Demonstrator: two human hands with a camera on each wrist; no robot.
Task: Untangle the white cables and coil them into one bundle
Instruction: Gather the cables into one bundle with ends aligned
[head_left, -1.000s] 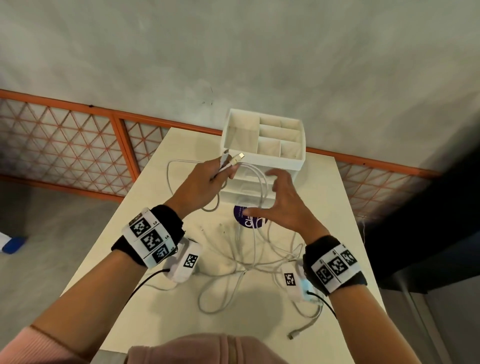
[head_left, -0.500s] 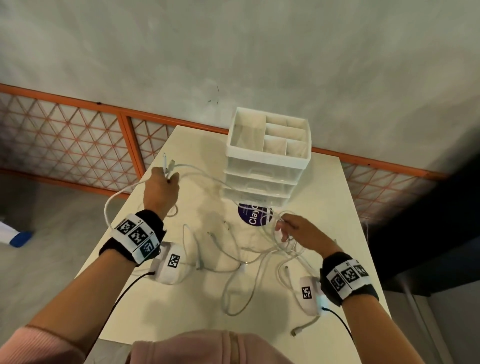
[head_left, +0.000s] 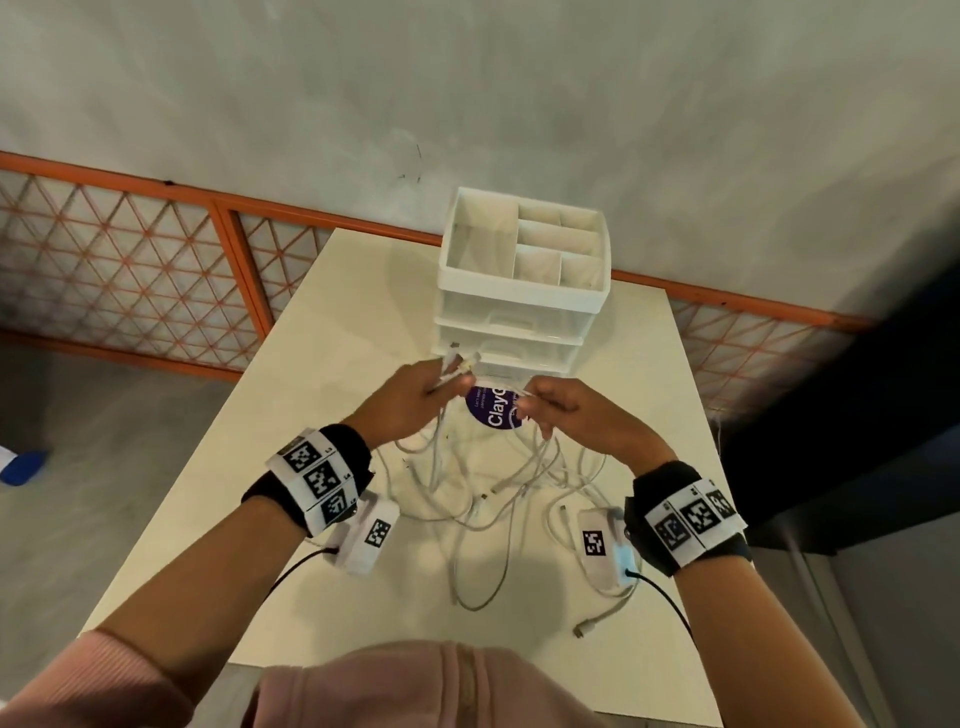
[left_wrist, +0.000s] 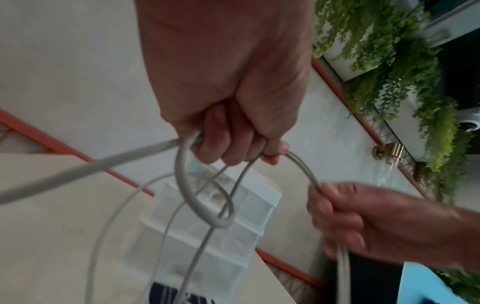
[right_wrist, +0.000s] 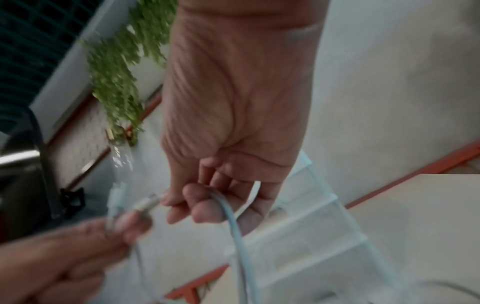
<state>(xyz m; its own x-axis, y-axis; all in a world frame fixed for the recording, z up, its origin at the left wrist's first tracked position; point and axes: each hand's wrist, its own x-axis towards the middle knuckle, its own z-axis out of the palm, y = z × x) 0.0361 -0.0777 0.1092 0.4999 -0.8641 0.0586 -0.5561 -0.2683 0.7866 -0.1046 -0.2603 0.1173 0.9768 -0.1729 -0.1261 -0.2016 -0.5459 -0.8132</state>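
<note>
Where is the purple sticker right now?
In the head view the purple sticker lies on the table, just in front of the white drawer box, between the two raised hands.

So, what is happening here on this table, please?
A person is sorting out a tangle of white cables on a table. The left hand grips several cable ends, with the plugs sticking up above it. The right hand holds strands close beside it. Both hands are raised in front of a white drawer box. Most of the cable lies in loose, crossing loops on the table, so no bundle is formed yet.
</note>
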